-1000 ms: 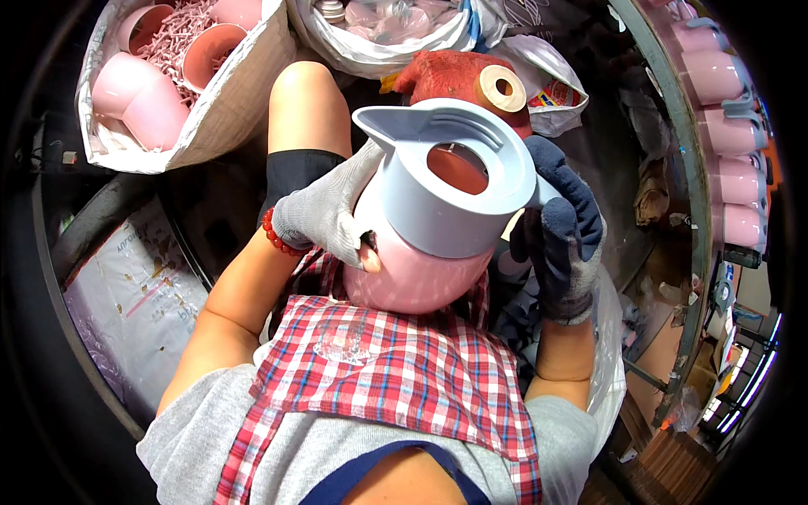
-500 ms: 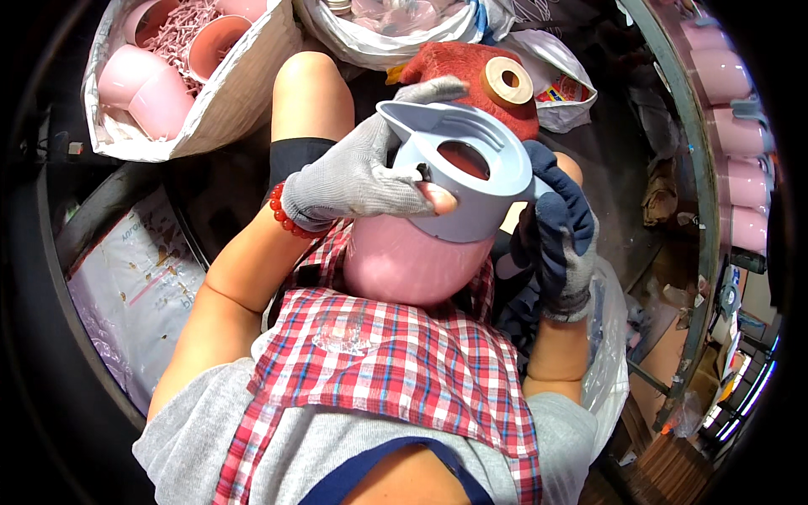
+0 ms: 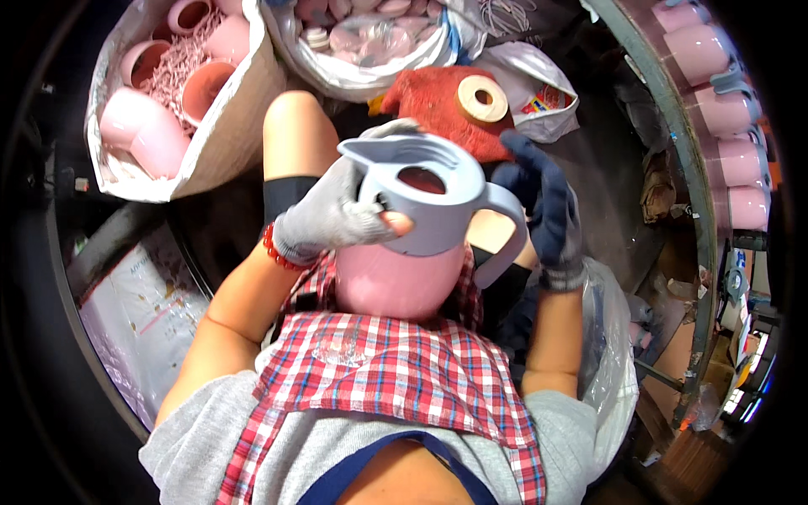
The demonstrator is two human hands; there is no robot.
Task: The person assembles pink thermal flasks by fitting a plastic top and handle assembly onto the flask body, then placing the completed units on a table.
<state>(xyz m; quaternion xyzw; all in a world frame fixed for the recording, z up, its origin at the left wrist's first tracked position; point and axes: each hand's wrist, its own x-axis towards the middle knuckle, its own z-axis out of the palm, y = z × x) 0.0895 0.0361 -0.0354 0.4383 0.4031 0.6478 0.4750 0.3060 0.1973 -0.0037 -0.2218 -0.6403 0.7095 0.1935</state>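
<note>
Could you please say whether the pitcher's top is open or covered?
Open: the pitcher shows a reddish interior through the round hole in its blue top.

Here I sit, with dark floor (image 3: pixel 608 198) running out ahead of me and strong light pouring in! Over on my right, a worn grey-green metal frame (image 3: pixel 680 147) sweeps past, scuffed along its length; down low beyond it there's a ridged brown stack (image 3: pixel 697 467), and bright strips (image 3: pixel 752 379) glare near the edge. Round to my left, a dull metal bar (image 3: pixel 118 223) slants above a pale, brown-speckled plastic sheet (image 3: pixel 143 316).
</note>
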